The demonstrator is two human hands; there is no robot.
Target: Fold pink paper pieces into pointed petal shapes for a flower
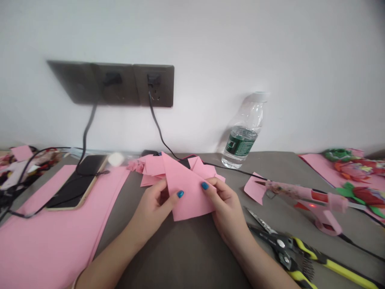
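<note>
A piece of pink paper (189, 194), with a slanted upper edge, is held up above the grey table. My left hand (158, 202) is closed on its left edge, the thumb lying on the front face and the fingers behind. On the right side, my right hand (224, 204) pinches the same paper between thumb and fingers. Behind it lie several smaller pink paper pieces (152, 166), partly covered by the held one. Another pink scrap (254, 188) lies to the right of my right hand, near the glue gun's tip.
On the right are a pink glue gun (313, 196), scissors (261, 220), yellow-handled pliers (282, 249) and paper flowers (355, 170). A water bottle (242, 138) leans on the wall. At left a phone (78, 186) rests on pink sheets (60, 245); black cords (156, 120) run from wall sockets (153, 86).
</note>
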